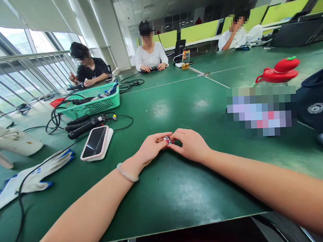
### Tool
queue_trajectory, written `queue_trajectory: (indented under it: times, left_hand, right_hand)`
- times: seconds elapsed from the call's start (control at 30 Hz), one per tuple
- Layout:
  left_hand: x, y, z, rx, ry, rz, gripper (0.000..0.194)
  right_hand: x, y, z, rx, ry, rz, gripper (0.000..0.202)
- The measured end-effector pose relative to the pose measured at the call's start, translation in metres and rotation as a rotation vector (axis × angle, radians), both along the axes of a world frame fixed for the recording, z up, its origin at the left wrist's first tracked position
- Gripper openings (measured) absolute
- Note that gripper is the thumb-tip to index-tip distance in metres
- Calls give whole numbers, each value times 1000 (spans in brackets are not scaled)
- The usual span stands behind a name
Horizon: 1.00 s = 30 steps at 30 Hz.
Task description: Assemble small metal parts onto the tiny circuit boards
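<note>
Green table point(155, 100), near edge cut off in places by the forearms; one small item between two hands.
Relative to phone point(94, 142): dark bag point(314, 102) far right, cut by frame edge. Mint basket point(96, 105) behind it, contents tangled, hard to separate. White-blue glove point(43, 170) to the left, cuff out of frame. Red-lidded container point(278, 75) well off to the right, body mostly pixelated. Left hand point(151, 148) and right hand point(191, 144) to the right; both closed, fingertips pinching small item point(167, 139). Item right of phone, shiny silver/dark bits visible, rest behind fingers; can't tell what it is.
</note>
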State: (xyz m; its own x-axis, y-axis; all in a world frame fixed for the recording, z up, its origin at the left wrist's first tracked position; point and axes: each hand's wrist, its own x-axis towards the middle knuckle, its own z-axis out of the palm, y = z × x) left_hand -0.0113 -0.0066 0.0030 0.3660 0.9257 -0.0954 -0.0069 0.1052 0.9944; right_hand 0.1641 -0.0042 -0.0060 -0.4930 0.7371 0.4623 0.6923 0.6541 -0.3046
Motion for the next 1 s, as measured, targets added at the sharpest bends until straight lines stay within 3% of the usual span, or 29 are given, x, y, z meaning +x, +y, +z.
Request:
queue_trajectory:
  times: [0.1,0.2,0.33,0.43,0.63,0.87,1.0]
  left_hand:
    - [-3,2,0,24,64,6,44]
    - [-18,10,2,189,278,106,39]
    - [-53,23,8,504,854,373,34]
    - [-79,30,12,526,1262,441,36]
    - [-103,34,17,398,1377,510,33]
    - [-107,35,15,302,1376,610,29]
    - [-104,40,9,310,1280,622,32]
  right_hand:
    - [3,4,-1,-25,-2,56,19]
    - [8,9,-1,-52,22,54,18]
    - [17,16,0,-112,75,-12,16]
    - [22,20,0,-145,110,-45,17]
    - [27,22,0,-140,114,-34,18]
    - [25,22,-1,-171,88,-7,18]
    - [24,21,-1,-193,91,0,18]
